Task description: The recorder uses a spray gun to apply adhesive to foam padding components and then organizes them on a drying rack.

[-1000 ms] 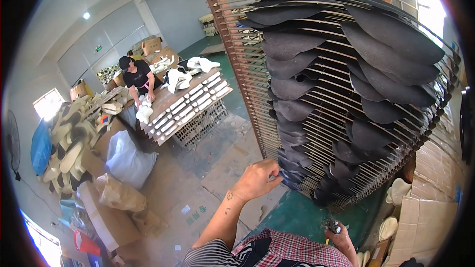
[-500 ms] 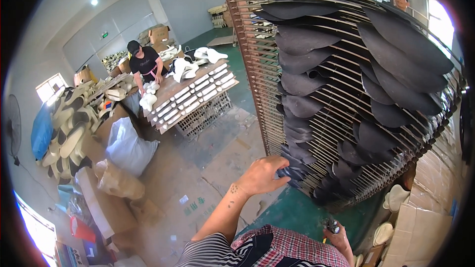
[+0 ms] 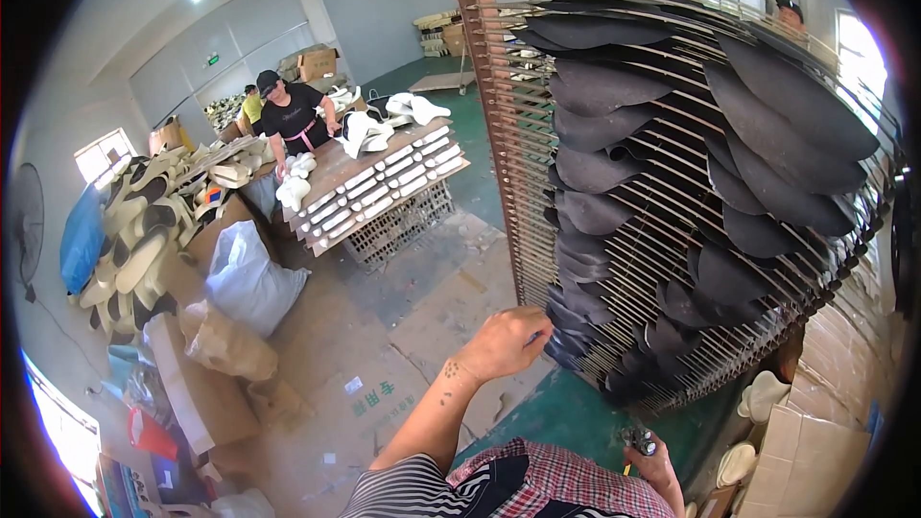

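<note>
At rack [image 3: 499, 182], left hand [image 3: 506, 343] (soles [image 3: 614, 230])

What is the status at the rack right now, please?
Left hand closed on a dark sole low on the rack. Right hand down low, gripping a small tool. Nothing between hands and rack.

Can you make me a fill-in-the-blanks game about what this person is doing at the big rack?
1. The left hand reaches to a low shelf of the tall wire ____.
2. The flat sole pieces lying on its shelves are ____ in colour.
3. The right hand holds a small tool low down, near the ____ apron.
4. A person in a black shirt stands at a ____ table.

Missing words: rack; black; checked; wooden
</note>
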